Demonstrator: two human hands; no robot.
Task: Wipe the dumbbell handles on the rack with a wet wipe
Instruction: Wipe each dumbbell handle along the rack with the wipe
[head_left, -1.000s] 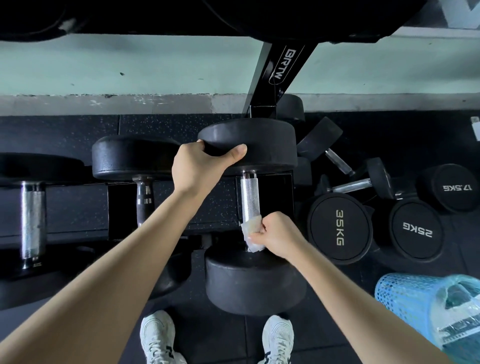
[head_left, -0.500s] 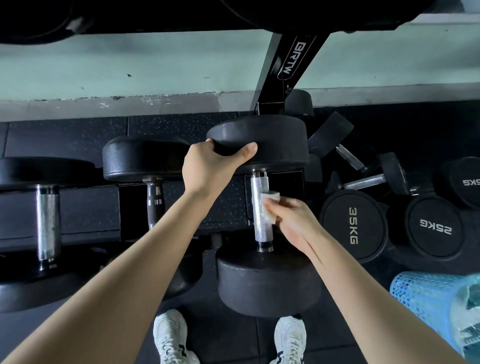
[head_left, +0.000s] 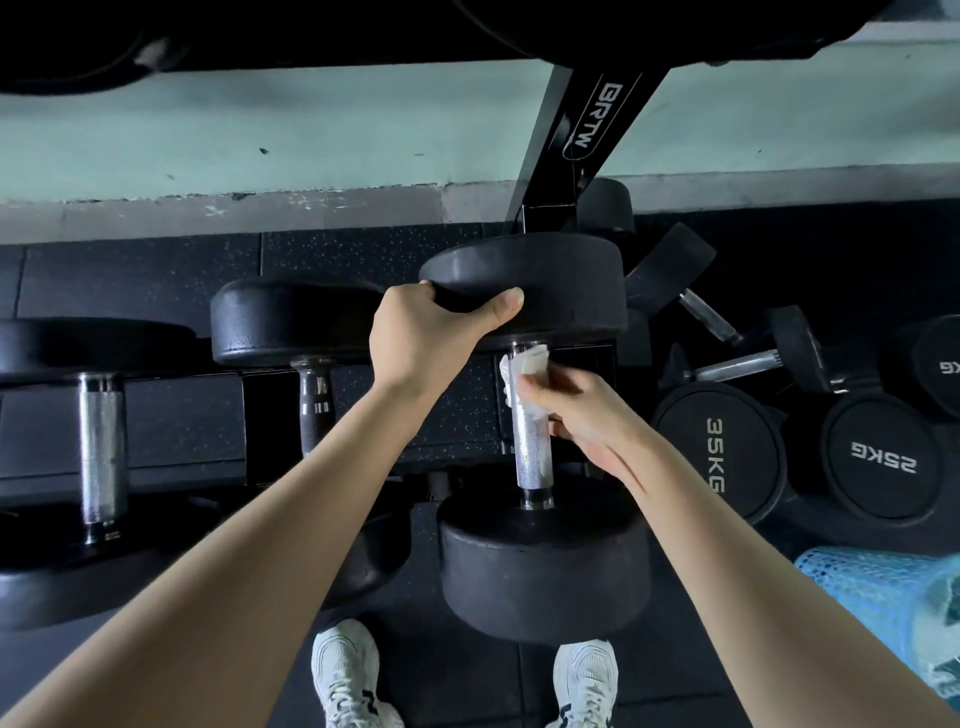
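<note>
The dumbbell in the middle lies on the rack, and its handle points away from the person. The left hand grips the far weight of this dumbbell: the fingers are curled over its rim and the thumb lies along its near edge. The right hand holds the wet wipe on the far end of the handle, just under that far weight. Its fingers are bent round the handle from the right side and clamp the wipe on the metal (the fingertips are hidden behind the handle). The near part of the handle is bare and shiny.

Left of this dumbbell, a dark-handled dumbbell lies on the same rack, and further left lies a shiny-handled dumbbell. Right of this dumbbell, on the floor, stand a 35KG dumbbell and a 25KG dumbbell, with smaller dumbbells behind them. A blue basket is further right, at the edge of the view. Below the near weight of this dumbbell, 2 white shoes stand on the dark floor.
</note>
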